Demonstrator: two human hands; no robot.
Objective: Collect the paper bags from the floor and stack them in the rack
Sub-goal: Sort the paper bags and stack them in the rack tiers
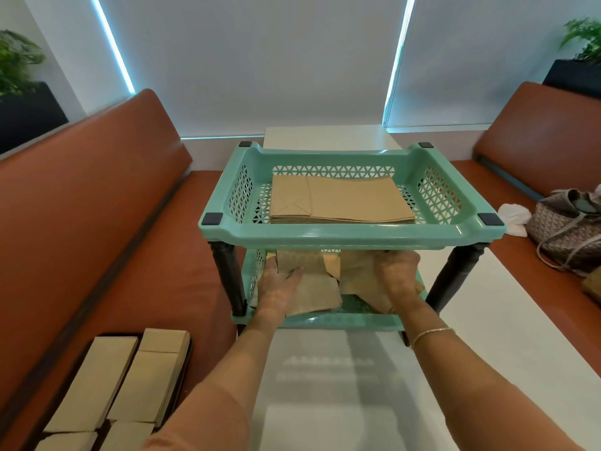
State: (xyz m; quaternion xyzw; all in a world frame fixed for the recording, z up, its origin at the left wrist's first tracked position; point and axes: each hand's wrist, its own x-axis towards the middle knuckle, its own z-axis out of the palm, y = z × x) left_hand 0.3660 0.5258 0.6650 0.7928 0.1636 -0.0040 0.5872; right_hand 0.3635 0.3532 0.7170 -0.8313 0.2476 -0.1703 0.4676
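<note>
A two-tier mint green rack (349,237) stands on a white table. A neat stack of flat brown paper bags (340,200) lies in its top tray. Both my hands reach into the lower tray, where loose brown bags (317,289) lie untidily. My left hand (281,286) grips the left part of that pile, thumb on top. My right hand (398,273) holds the bags on the right; its fingers are partly hidden under the top tray's rim.
More flat brown bags (130,379) lie in rows on a dark tray on the orange bench at lower left. A patterned handbag (569,229) and white cloth (515,216) sit on the right bench. Potted plants stand at both upper corners.
</note>
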